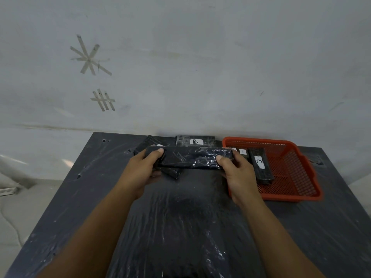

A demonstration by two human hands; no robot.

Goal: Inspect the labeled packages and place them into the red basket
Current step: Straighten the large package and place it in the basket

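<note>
Grip: left hand (143,169) and right hand (237,173) each clamp one end of the held package (190,157), thumbs on top, fingers under.
Position: package spans both hands, lifted above the table (80,197), just left of the red basket (301,189); its label is not visible.
Handling: likely a stiff block in slick crinkled wrap, light; end holds suit it.
Basket: packages A (242,151) and C (261,163) inside.
Remaining: package B (195,141) at table's far edge.

Bare workroom: taped grey wall (180,67), plastic-wrapped dark table (180,227).
</note>
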